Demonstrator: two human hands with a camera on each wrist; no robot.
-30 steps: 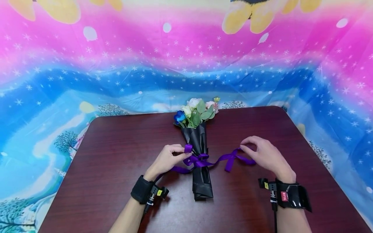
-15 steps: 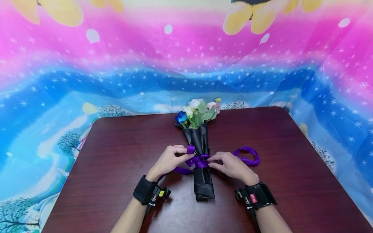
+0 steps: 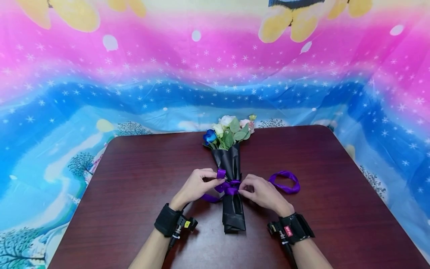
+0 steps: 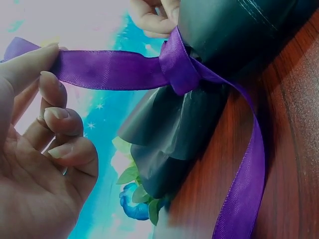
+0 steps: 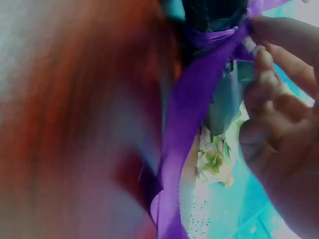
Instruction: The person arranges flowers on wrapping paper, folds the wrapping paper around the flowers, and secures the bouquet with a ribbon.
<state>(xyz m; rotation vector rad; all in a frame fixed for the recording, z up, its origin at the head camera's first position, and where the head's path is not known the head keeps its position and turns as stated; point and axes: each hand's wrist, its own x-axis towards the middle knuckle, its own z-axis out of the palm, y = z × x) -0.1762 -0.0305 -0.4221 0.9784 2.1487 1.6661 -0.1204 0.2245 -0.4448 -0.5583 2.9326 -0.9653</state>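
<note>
A bouquet of flowers [image 3: 226,129] in black wrapping paper [image 3: 227,158] lies on the table, its blooms toward the far edge. Purple ribbon [image 3: 230,190] is knotted round the middle of the wrap. On the bouquet's left, my left hand [image 3: 198,186] pinches a band of that ribbon between thumb and forefinger; in the left wrist view the ribbon [image 4: 109,69] stretches from those fingertips to the knot. From the other side my right hand [image 3: 263,192] pinches the ribbon at the knot. A long tail of ribbon [image 5: 187,109] hangs down in the right wrist view.
The dark red wooden table [image 3: 147,157] has rounded far corners. A looped stretch of purple ribbon [image 3: 285,182] lies beyond my right hand. A snowflake-printed cloth [image 3: 215,74] hangs behind the table and along its sides. Both wrists wear black camera straps.
My right hand has let go of the ribbon's far right part, moved left to the knot and pinched the ribbon there. My left hand keeps its hold almost in place.
</note>
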